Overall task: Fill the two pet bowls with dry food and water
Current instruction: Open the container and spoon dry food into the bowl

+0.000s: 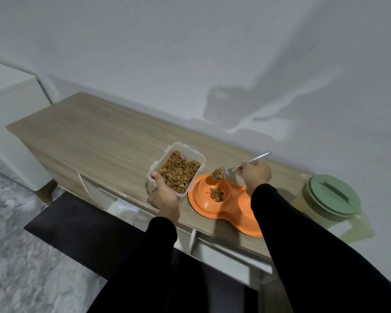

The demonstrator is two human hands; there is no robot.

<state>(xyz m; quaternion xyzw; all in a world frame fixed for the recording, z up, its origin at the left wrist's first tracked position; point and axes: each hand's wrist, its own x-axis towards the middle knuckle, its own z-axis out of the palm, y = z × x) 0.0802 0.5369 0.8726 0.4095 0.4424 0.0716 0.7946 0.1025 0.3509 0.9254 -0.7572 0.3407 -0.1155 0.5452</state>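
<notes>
Metal spoon (242, 166) (heaped kibble) over glossy orange bowl (215, 199).

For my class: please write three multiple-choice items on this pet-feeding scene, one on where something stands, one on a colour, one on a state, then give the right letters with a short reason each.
1. Where does the clear jug with the green lid stand?
A. Right of the orange double pet bowl on the wooden cabinet top
B. Left of the clear plastic food container
C. On the floor

2. What colour is the double bowl?
A. Blue
B. Orange
C. White

3. What is the state of the metal spoon in the right hand?
A. Empty
B. Lying on the cabinet
C. Loaded with brown kibble above the bowl

Answers:
1 A: the jug sits at the cabinet's right end, beyond the bowl.
2 B: its plastic is plainly orange.
3 C: kibble is heaped on the spoon, while the left hand holds the clear plastic food container.
</notes>
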